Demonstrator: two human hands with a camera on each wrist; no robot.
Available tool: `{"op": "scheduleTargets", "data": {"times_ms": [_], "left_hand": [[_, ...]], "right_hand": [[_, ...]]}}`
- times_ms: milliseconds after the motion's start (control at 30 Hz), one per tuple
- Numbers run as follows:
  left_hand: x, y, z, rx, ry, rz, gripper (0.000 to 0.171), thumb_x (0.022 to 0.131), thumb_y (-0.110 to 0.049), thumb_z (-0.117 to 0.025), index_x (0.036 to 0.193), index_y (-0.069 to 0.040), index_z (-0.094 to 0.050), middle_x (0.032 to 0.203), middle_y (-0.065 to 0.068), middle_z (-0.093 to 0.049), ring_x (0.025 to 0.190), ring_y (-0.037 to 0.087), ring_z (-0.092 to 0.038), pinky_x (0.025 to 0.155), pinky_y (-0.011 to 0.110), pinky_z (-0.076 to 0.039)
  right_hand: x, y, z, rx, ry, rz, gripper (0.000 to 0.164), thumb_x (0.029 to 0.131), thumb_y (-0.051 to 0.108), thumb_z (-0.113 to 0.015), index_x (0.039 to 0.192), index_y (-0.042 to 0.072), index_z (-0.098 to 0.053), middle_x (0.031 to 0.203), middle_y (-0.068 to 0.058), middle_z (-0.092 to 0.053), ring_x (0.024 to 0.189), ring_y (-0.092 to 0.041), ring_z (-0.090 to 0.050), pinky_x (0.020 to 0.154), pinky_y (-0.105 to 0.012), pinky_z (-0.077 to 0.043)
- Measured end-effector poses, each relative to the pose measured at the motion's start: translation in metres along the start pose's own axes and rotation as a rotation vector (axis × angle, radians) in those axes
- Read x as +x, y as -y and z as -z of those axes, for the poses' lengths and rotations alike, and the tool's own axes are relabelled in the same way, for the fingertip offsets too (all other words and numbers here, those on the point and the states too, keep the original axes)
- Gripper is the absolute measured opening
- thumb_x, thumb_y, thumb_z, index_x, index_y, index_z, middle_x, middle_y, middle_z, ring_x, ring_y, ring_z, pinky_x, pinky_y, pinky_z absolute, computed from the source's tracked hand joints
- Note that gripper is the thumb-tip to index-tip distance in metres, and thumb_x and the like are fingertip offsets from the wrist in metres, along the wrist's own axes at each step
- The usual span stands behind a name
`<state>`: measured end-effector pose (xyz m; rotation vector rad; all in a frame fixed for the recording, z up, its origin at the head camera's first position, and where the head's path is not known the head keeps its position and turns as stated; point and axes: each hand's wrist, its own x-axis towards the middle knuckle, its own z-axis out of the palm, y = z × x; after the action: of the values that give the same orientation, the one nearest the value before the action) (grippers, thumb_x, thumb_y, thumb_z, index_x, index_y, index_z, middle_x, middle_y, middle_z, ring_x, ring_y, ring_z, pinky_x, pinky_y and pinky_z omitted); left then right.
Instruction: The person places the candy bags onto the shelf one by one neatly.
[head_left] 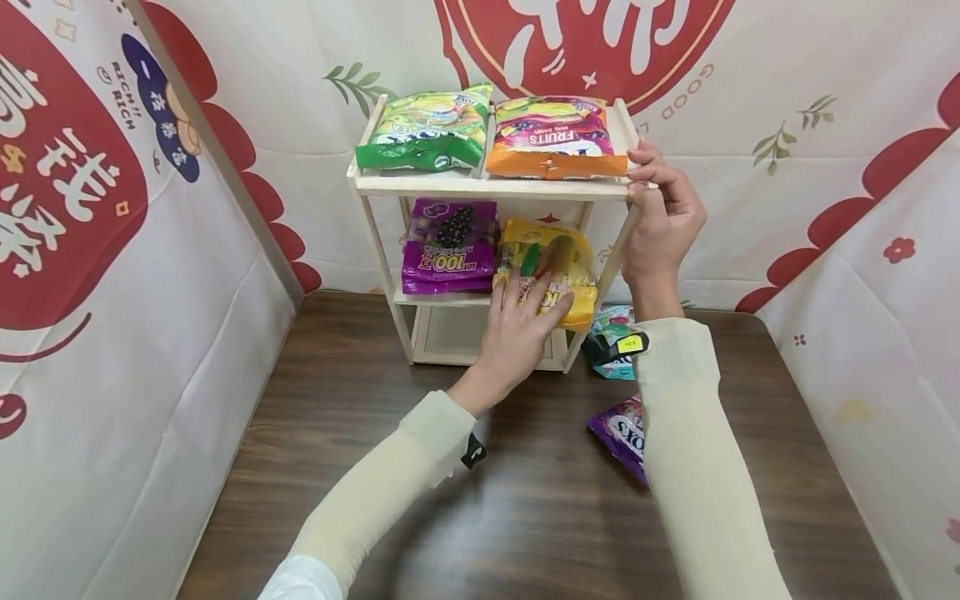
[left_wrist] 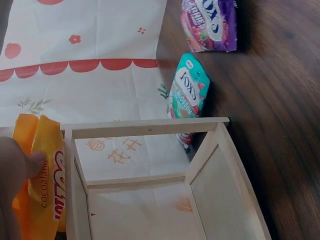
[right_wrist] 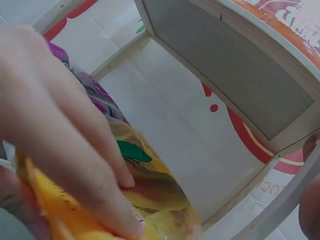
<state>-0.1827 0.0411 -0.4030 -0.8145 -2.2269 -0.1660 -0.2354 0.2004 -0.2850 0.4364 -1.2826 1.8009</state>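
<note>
A small white wooden shelf rack (head_left: 491, 188) stands against the backdrop. On its middle shelf, a yellow candy bag (head_left: 573, 312) with a mango picture leans at the right, its front edge jutting past the shelf. My left hand (head_left: 517, 329) lies over this bag with fingers spread, touching its front; the left wrist view shows the thumb against the bag's printed end. My right hand (head_left: 663, 217) grips the rack's top right corner. Beside the yellow bag lies a purple grape candy bag (head_left: 450, 250). A green bag (head_left: 427, 133) and an orange-edged fruit candy bag (head_left: 553, 137) occupy the top.
Right of the rack, a teal candy bag (left_wrist: 189, 87) lies on the dark wooden table (head_left: 337, 467), partly behind my right wrist. Nearer me is a purple candy bag (head_left: 622, 433), partly covered by my right sleeve. Printed cloth walls (head_left: 825, 217) enclose the table on three sides.
</note>
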Motion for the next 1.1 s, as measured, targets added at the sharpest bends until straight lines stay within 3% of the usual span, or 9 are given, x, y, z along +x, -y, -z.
{"op": "scheduleTargets", "data": {"times_ms": [233, 500, 933, 1100], "left_hand": [[0.011, 0.005, -0.008, -0.014, 0.006, 0.047, 0.041, 0.089, -0.01, -0.06, 0.123, -0.031, -0.064, 0.129, 0.008, -0.058, 0.119, 0.045, -0.048, 0.101, 0.057, -0.034], [0.021, 0.007, -0.014, 0.012, 0.028, 0.053, 0.038, 0.094, -0.011, -0.055, 0.125, -0.031, -0.062, 0.13, 0.008, -0.057, 0.118, 0.044, -0.048, 0.1, 0.057, -0.034], [0.036, 0.01, -0.026, 0.108, 0.053, 0.079, 0.03, 0.094, -0.034, -0.06, 0.123, -0.035, -0.062, 0.132, 0.006, -0.056, 0.117, 0.048, -0.049, 0.095, 0.056, -0.04], [0.039, 0.01, -0.028, 0.106, 0.058, 0.081, 0.03, 0.094, -0.035, -0.059, 0.123, -0.035, -0.062, 0.133, 0.006, -0.056, 0.117, 0.048, -0.05, 0.094, 0.055, -0.041]], "right_hand": [[-0.002, -0.002, 0.0, 0.042, -0.022, -0.019, 0.019, 0.076, -0.008, -0.048, 0.078, -0.009, -0.067, 0.097, -0.019, -0.068, 0.115, -0.032, -0.055, 0.1, -0.038, -0.041], [-0.003, -0.002, 0.001, 0.056, -0.011, -0.026, 0.019, 0.077, -0.008, -0.049, 0.081, -0.009, -0.068, 0.099, -0.02, -0.067, 0.116, -0.032, -0.055, 0.1, -0.039, -0.042], [-0.001, 0.001, -0.001, -0.012, 0.016, -0.021, 0.019, 0.079, -0.003, -0.05, 0.081, -0.004, -0.069, 0.102, -0.017, -0.068, 0.118, -0.028, -0.055, 0.1, -0.038, -0.041], [-0.001, 0.002, 0.0, -0.002, 0.004, -0.016, 0.019, 0.079, -0.004, -0.051, 0.081, -0.005, -0.069, 0.101, -0.018, -0.068, 0.117, -0.029, -0.055, 0.1, -0.038, -0.041]]}}
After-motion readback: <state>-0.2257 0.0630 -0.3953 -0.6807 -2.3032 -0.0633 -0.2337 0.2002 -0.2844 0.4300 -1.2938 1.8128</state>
